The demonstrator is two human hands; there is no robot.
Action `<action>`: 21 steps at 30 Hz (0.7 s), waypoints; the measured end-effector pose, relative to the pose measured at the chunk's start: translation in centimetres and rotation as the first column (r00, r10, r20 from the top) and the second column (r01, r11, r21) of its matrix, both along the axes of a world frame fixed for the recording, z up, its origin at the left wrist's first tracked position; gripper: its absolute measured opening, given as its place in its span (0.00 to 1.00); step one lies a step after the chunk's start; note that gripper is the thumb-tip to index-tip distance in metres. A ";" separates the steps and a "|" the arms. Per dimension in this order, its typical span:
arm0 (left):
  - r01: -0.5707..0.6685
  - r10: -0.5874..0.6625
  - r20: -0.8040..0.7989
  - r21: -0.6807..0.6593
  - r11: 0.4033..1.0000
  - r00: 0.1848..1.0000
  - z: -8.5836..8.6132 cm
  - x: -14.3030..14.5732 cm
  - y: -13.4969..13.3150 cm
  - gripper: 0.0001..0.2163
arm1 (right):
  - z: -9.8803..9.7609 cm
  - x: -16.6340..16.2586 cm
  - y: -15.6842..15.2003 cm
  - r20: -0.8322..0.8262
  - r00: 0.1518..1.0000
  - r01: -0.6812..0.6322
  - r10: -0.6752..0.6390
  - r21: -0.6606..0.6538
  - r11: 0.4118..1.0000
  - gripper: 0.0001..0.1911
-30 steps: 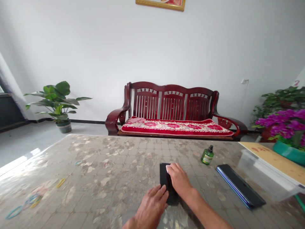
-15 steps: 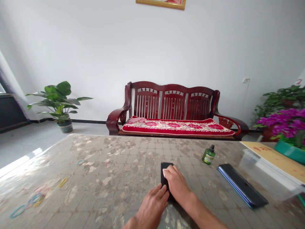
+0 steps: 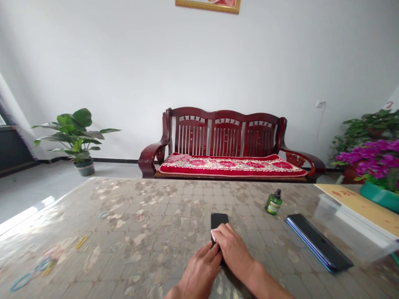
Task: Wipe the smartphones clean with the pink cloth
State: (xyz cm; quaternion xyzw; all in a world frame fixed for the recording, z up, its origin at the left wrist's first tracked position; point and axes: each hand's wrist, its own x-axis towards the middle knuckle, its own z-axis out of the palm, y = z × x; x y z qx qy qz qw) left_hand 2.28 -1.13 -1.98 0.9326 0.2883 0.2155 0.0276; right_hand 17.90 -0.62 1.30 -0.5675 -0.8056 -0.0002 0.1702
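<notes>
Pressing down on the near part of the table [image 3: 140,253], both hands meet on a black phone [image 3: 219,219]; left hand [image 3: 199,272] comes in from the near left, fingers loosely open, tips touching the phone's left edge, gripping nothing; right hand [image 3: 234,251] lies flat on top, fingers stretched over a small white wipe [image 3: 214,236], pinning it to the screen rather than closing round it; the phone's long axis runs straight away from the person, near end hidden under the hands, far end showing just beyond the right fingertips; the right hand is the one over it; further right, well apart, a second phone [image 3: 318,242] lies slantwise; beyond it a green bottle [image 3: 273,202]; far back, a red bench [image 3: 227,145].
</notes>
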 end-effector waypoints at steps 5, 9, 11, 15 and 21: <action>0.016 -0.009 -0.083 0.074 0.997 0.996 0.2 -0.4 0.1 0.13 | -0.2 0.4 3.8 0.071 0.993 0.089 -0.096 0.103 0.991 0.14; 0.028 -0.018 -0.101 0.104 0.994 0.995 0.2 -0.6 0.3 0.12 | -0.5 0.6 4.8 0.089 0.990 0.099 -0.112 0.138 0.986 0.15; 0.005 0.004 -0.095 0.095 0.995 0.995 0.3 -0.5 0.3 0.12 | -0.9 1.0 3.5 0.110 0.989 0.081 -0.100 0.167 0.983 0.13; 0.002 0.009 -0.117 0.097 0.995 0.993 0.5 -0.3 0.1 0.11 | -2.0 2.0 -0.3 0.183 0.982 0.001 -0.053 0.272 0.962 0.13; -0.022 0.027 -0.126 0.043 0.999 0.992 1.0 -0.2 0.0 0.14 | -2.0 2.4 -0.5 0.217 0.974 -0.009 -0.066 0.327 0.945 0.13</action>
